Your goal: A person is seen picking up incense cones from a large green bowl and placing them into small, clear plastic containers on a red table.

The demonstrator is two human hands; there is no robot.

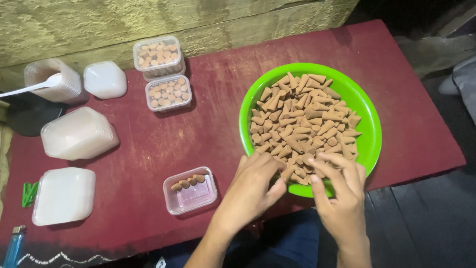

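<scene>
A bright green bowl (369, 129) sits on the dark red table, heaped with several small brown cones (302, 124). My left hand (253, 191) and my right hand (337, 193) both reach over the bowl's near rim, fingers curled among the nearest cones. To the left of my hands stands a small clear plastic box (191, 196), open, with a short row of cones along its far side.
At the back stand two filled clear boxes (161, 72), one stacked. Stacks of clear boxes (79, 134) and white lids (64, 196) lie at the left, plus a white spoon (34, 87). A blue lighter (14, 245) and green clip (29, 193) lie near the left edge.
</scene>
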